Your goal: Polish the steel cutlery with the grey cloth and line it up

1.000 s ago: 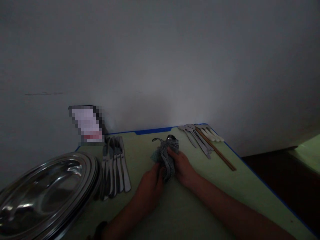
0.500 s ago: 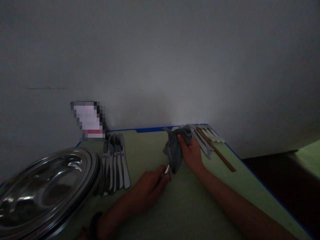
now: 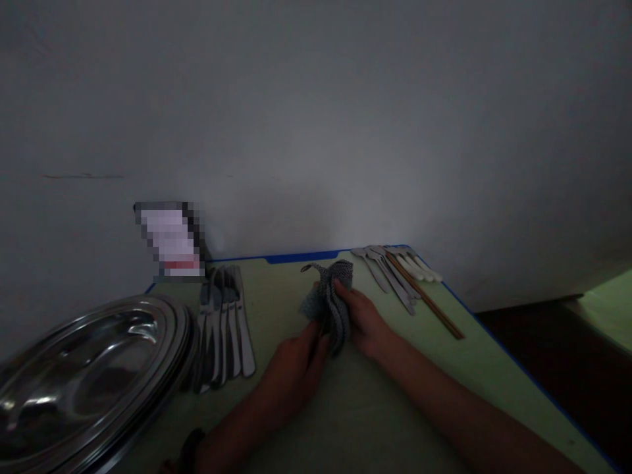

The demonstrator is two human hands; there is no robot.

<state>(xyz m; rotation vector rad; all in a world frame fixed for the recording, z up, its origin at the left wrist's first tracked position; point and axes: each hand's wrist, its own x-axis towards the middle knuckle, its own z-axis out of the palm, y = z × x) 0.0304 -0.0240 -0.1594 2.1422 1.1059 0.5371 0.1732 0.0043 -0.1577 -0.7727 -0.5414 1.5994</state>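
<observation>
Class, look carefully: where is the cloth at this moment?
In the head view, the cloth is just below the picture's centre, between the left hand and the right hand, with the chopsticks farther right.

Dark, rounded band [image 3: 190,451] at left wrist [image 3: 206,449], lower left of frame; finer detail lost in shadow. Left hand [image 3: 293,362], right hand [image 3: 366,322] ungloved. Right forearm [image 3: 454,401], lower right: bare.
</observation>
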